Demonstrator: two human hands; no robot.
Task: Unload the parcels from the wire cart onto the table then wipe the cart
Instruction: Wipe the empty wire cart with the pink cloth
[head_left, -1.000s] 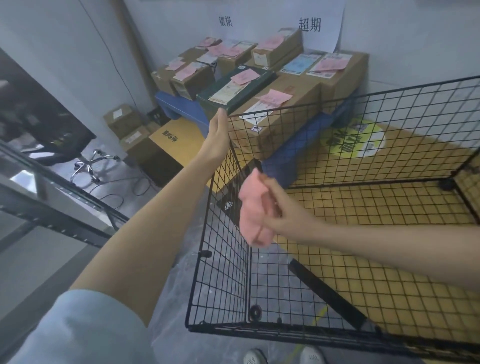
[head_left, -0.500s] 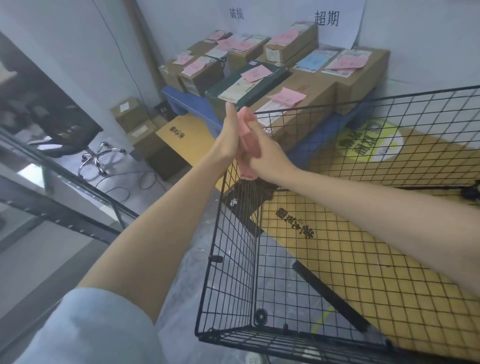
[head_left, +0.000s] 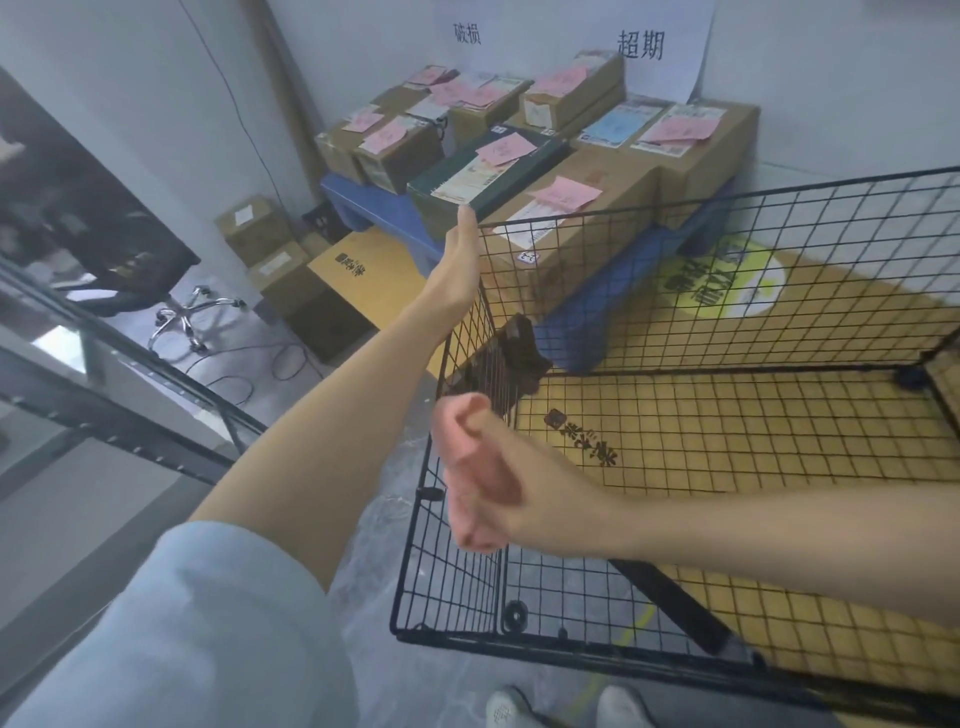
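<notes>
Black wire-grid cart (head_left: 462, 582) is sitting on the floor straight in front of my feet, its far wall just beside the low blue table (head_left: 374, 202) where the brown cardboard parcels (head_left: 691, 161) with pink slips are stacked. I am seeing no parcel inside it, only the yellow floor mat (head_left: 727, 441) showing through the mesh bottom, so I am judging the unloading done and the wiping in hand.

My left hand (head_left: 460, 270) is bracing the far-left top corner, fingers straight and together against the wire. The thumb is hidden, so I cannot tell whether it is hooking over. My right hand (head_left: 524, 488) is clamping a bunched pink cloth (head_left: 462, 467), fingers curled round it, at the upper part of the left wall; blur is stopping me from saying exactly where it touches.

Next I am expecting to drag the cloth along the wires with even pressure while the left hand steadies the frame, because it is looking light, with thin square mesh, small black corner joints and an open top.
</notes>
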